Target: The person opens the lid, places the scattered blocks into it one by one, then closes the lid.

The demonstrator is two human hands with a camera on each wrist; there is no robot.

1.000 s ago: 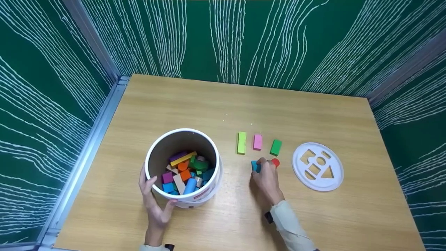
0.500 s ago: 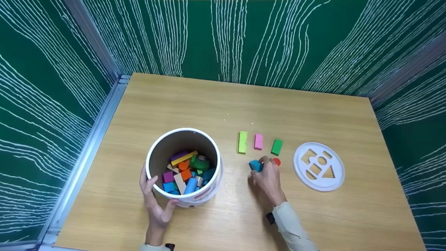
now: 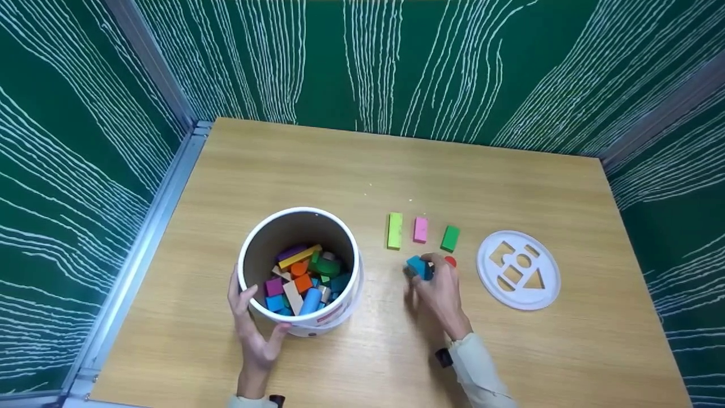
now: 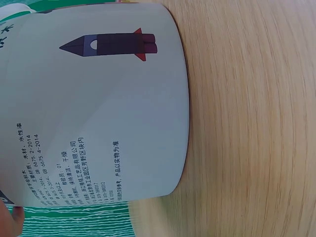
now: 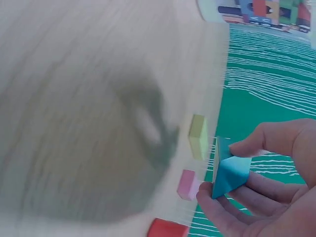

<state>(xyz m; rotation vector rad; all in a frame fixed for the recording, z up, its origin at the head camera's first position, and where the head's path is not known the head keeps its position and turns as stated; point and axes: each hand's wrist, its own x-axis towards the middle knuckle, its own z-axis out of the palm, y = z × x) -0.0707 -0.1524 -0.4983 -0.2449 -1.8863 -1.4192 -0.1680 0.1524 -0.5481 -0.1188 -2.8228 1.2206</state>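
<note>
In the head view my right hand (image 3: pixel 444 292) pinches a blue triangular block (image 3: pixel 417 266) between thumb and fingers. The right wrist view shows that block (image 5: pixel 231 175) above the tabletop, thumb on one side and fingertips under the other. A white bucket (image 3: pixel 249 243), standing upright at the left, contains several coloured wooden blocks (image 3: pixel 302 284). My left hand (image 3: pixel 255 334) holds its near left side, fingers and thumb spread round the wall by the rim. Close up, the bucket's wall (image 4: pixel 113 94) carries a rocket picture and printed text. A red block (image 3: pixel 451 261) peeks out behind my right hand.
Beyond my right hand, a lime block (image 3: pixel 395 231), a pink block (image 3: pixel 420 230) and a green block (image 3: pixel 450 238) lie in a row on the wooden table (image 3: pixel 317 164). To the right lies a white lid (image 3: pixel 541 260) with shaped holes. Green patterned walls (image 3: pixel 323 62) enclose the table.
My right hand has lifted the blue triangular block slightly and turned it, shifting a little to the right. My left hand stays on the bucket.
</note>
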